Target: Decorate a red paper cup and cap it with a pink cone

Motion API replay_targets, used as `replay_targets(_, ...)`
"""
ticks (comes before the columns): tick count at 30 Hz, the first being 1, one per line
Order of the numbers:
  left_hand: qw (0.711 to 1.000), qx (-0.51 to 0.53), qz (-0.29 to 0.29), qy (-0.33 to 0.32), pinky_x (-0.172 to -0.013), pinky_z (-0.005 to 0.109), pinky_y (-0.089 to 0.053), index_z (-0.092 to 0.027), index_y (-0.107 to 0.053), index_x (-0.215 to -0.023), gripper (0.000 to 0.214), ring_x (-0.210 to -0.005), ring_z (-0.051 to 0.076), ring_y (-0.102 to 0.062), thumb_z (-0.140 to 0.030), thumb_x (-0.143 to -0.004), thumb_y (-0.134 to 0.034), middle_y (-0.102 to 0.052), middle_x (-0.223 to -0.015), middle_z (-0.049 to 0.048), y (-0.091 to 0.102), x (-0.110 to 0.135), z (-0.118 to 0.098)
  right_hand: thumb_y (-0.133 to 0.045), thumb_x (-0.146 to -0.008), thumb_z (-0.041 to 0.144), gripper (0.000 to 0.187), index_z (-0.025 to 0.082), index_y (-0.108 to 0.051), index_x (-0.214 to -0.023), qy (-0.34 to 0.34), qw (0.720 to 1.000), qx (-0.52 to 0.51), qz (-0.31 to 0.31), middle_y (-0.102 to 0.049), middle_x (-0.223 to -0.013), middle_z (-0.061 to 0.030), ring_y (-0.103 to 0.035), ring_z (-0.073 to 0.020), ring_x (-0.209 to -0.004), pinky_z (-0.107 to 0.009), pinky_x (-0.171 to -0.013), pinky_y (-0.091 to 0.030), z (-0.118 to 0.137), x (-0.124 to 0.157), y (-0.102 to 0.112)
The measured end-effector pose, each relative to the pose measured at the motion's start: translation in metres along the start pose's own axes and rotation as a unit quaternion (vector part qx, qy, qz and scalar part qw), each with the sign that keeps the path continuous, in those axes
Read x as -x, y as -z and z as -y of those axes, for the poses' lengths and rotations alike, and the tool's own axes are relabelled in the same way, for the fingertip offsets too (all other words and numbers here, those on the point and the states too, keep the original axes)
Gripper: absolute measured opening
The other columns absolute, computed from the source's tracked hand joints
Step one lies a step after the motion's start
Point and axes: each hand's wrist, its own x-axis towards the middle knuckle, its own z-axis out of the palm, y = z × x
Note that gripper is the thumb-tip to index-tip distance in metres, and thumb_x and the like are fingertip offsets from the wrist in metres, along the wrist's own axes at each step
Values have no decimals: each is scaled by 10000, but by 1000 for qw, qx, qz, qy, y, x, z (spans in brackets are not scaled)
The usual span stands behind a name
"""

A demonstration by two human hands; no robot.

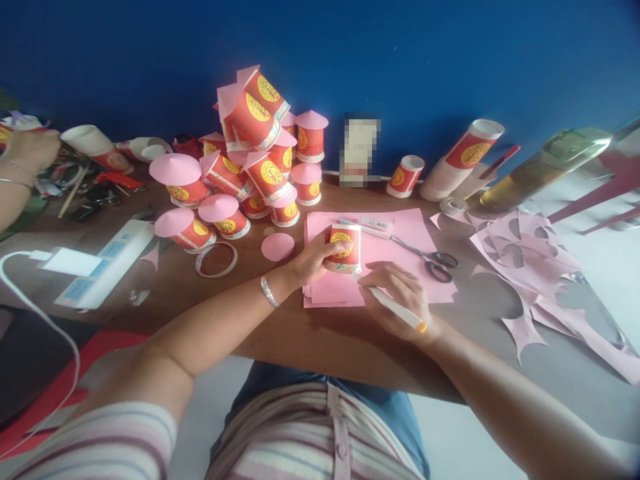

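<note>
My left hand (315,261) is closed around a red paper cup (343,235) with a yellow emblem, its rim end turned down over pink paper. In my right hand (397,293) is a slim white pen (399,309) with an orange end, its tip close to the cup's lower edge. Whether the tip touches the cup I cannot tell. Under both hands lies a stack of pink paper sheets (330,293). Black-handled scissors (434,261) and a capped white tube (375,225) rest on the stack. A pink paper disc (278,247) lies left of my left hand.
Several red cups with pink cone tops (220,213) are piled at the back left. A tape roll (216,260), a power strip (107,263), a cup stack (463,160), a bottle (545,167) and paper scraps (530,260) stand around. Another person's hand (33,150) is far left.
</note>
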Motion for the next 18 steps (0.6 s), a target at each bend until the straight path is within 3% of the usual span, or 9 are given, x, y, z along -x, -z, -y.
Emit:
replay_targets(7, 999, 37, 1, -8, -728, 302, -543, -167, -661, -1035, 373, -796, 170, -649, -361, -757, -816, -672, -852, 25, 2, -2, 0, -650, -887, 50, 217, 226, -611, -1007, -2, 1000, -14, 0, -709, -758, -8, -703, -179, -678, -375, -795, -654, 1, 1, 1)
replay_targets(18, 999, 42, 20, -14, -756, 310, -549, -171, -663, -1132, 436, -847, 188, -650, -384, -775, -796, -692, -931, 45, 2, -5, 1, -624, -946, 96, 163, 237, -615, -1028, -12, 999, -28, 10, -718, -777, -4, -751, -183, -740, -323, -697, -644, 2, 1, 0)
